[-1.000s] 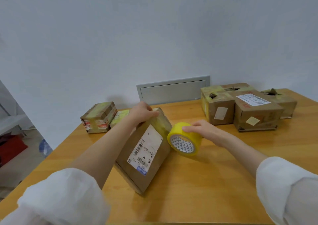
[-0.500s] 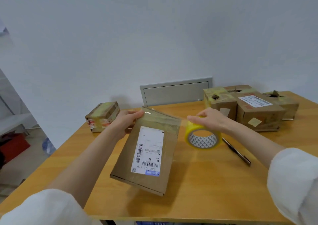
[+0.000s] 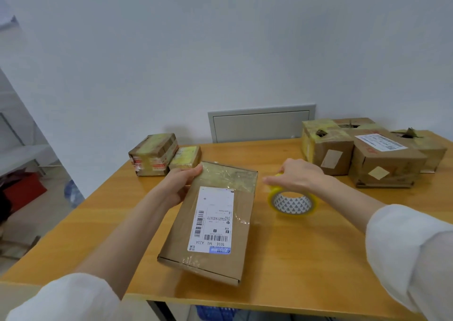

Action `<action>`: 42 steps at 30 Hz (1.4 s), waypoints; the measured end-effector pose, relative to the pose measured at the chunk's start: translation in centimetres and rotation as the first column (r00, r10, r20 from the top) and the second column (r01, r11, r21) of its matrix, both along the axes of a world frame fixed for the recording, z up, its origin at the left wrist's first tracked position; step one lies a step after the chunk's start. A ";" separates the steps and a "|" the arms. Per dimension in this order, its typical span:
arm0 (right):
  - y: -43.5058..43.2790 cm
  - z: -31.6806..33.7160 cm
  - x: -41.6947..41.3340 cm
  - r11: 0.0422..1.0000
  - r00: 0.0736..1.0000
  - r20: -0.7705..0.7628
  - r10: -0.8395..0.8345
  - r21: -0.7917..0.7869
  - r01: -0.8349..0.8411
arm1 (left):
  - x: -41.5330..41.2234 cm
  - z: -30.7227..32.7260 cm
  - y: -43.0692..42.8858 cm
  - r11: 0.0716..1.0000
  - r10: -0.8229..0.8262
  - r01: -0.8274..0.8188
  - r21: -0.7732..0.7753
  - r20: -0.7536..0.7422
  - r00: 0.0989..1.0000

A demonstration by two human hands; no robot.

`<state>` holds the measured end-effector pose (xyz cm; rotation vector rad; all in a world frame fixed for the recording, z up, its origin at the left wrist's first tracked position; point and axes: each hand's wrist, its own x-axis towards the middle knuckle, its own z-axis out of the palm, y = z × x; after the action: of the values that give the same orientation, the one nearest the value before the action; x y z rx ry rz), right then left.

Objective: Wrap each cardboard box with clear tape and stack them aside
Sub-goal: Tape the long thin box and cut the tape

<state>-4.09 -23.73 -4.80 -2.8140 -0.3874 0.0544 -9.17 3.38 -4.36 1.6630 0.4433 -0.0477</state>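
Since a second ago you've laid the box [image 3: 215,222] back from its tilt, so the label faces up, and turned the tape roll [image 3: 293,204] so its core opens toward you, just right of the box. Your left hand [image 3: 179,185] grips the box's far left corner, thumb on top. Your right hand [image 3: 296,176] curls over the roll from above.

You hold the box by one corner only, so a pull on the tape could swing it round. Its near end sits close to the front edge of the worktop [image 3: 294,259] and could slide off. I cannot tell whether a strip runs from roll to box. If one does, slack would let it fold on itself or wrinkle over the label.

The worktop is smooth orange wood. Two taped boxes [image 3: 154,154] stand at its far left and a cluster of larger ones [image 3: 384,158] at far right. Behind is a plain white wall with a grey panel [image 3: 261,122].
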 end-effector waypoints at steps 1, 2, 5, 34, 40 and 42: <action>0.3 -0.1 0.0 1.000 1.000 -0.008 -0.001 -0.008 0.001 | 0.1 -0.3 0.3 1.000 -0.006 0.006 0.011 -0.010 1.000; 0.6 -0.2 0.1 1.000 1.000 -0.021 -0.005 -0.011 0.004 | 0.2 -0.5 0.5 0.999 -0.021 0.021 0.028 -0.022 1.000; 2.1 -0.5 0.4 1.000 0.998 -0.060 -0.001 -0.019 0.000 | 0.7 -1.7 0.9 0.973 -0.066 0.081 0.218 -0.073 0.995; -0.2 0.4 1.1 0.962 0.996 0.043 0.074 -0.266 -0.060 | 1.0 -4.7 -6.5 0.052 -0.284 0.580 0.813 -0.544 0.789; -0.3 -0.4 1.0 0.976 0.996 0.089 0.030 -0.217 -0.010 | 2.0 -5.9 -6.5 0.108 -0.183 0.596 0.796 -0.573 0.799; 0.1 -0.7 1.0 0.975 0.990 0.141 0.022 -0.221 0.010 | 2.0 -5.9 -6.7 0.136 -0.147 0.584 0.801 -0.566 0.811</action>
<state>-3.05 -23.66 -5.49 -3.0478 -0.4477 -0.1097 -7.20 -3.31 -10.23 3.0879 0.2839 -0.6025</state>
